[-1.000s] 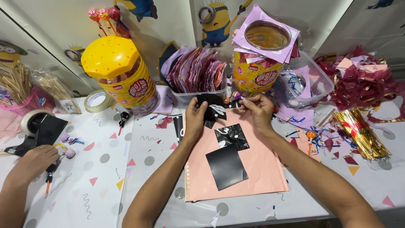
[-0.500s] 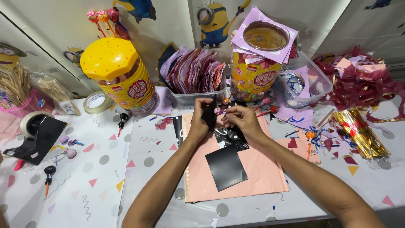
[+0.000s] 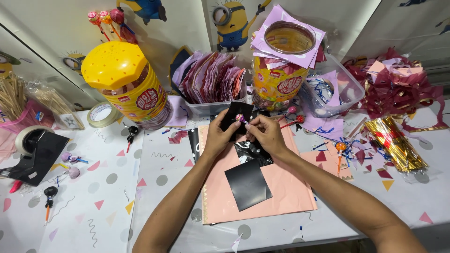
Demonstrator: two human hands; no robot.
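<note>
At the far left of the counter (image 3: 108,220) sits a black tape dispenser (image 3: 35,152), with a bundle of thin wooden sticks (image 3: 11,96) behind it and a roll of clear tape (image 3: 102,114) just to its right. Next comes a tall yellow lollipop jar (image 3: 129,84) with its lid on, and beside that a clear tub of pink and purple wrapping squares (image 3: 213,79). In the middle lies a stack of pink paper sheets (image 3: 281,192), with a black square (image 3: 248,183) flat on top of it. Above the pink sheets the left hand (image 3: 218,136) has its grip pinched on a piece of black wrapping paper (image 3: 234,115), held up off the counter. Touching it, the right hand (image 3: 267,133) has its grip closed on the stick of a small pink lollipop (image 3: 240,118), whose head rests against the black paper between the two hands. Behind the hands stands a second, open lollipop jar (image 3: 281,77) draped with purple squares. Further right are a clear tray (image 3: 349,91), an orange lollipop (image 3: 341,149) lying on the counter, a heap of dark red scraps (image 3: 398,91) and a bundle of gold twist ties (image 3: 396,143).
</note>
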